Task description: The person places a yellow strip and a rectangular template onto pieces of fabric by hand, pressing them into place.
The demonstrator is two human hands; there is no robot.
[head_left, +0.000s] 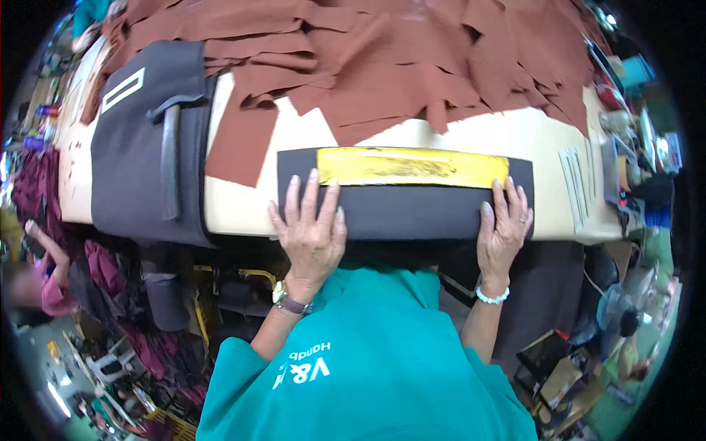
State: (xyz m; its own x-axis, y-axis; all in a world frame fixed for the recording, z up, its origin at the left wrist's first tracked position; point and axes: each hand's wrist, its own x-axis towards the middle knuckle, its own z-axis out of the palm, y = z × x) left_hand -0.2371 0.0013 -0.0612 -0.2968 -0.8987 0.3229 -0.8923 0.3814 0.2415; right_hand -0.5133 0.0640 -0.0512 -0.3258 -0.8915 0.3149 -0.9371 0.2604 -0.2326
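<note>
A dark rectangular piece (412, 213) lies flat along the table's near edge. On its upper part rests a long yellow strip (412, 167) with dark smudges. My left hand (310, 234) lies on the left part of the dark piece, fingers spread, fingertips at the strip's lower left corner. At the right end, my right hand (505, 224) rests on the dark piece with its fingers apart, fingertips by the strip's lower right corner. Neither hand is wrapped round anything.
Reddish-brown sheets (412, 66) cover the back of the table (243, 213). At left lies folded dark material (140, 162) with a hammer-like tool (170, 154) on it. Metal rulers (573, 187) lie at right. Another person's arm (55, 253) shows far left.
</note>
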